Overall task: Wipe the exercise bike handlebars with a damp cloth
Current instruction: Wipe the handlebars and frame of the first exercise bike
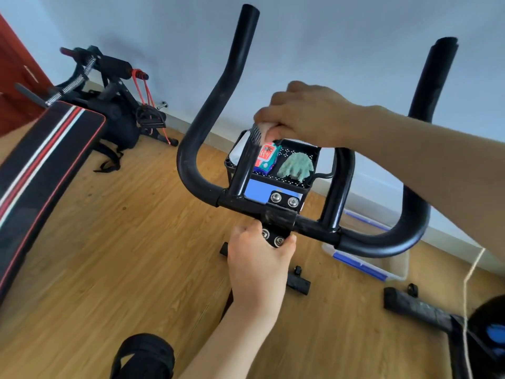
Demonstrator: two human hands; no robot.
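The black exercise bike handlebars (pixel 199 127) fill the middle of the view, with two upright horns and a crossbar. My right hand (pixel 306 110) reaches in from the right and pinches a small pale cloth (pixel 261 131) against the top of the inner left bar. My left hand (pixel 259 266) grips the bolted stem clamp under the crossbar's centre. Beyond the bars, a black perforated tray (pixel 314 154) holds a red and teal wipes pack (pixel 266 158) and a crumpled green cloth (pixel 296 165).
A padded sit-up bench (pixel 41 160) lies at the left, with a sprung exercise machine (pixel 114 86) behind it by the wall. A clear plastic box with a blue lid (pixel 363 263) sits on the wooden floor at the right. The bike's black base bar (pixel 297 283) lies below.
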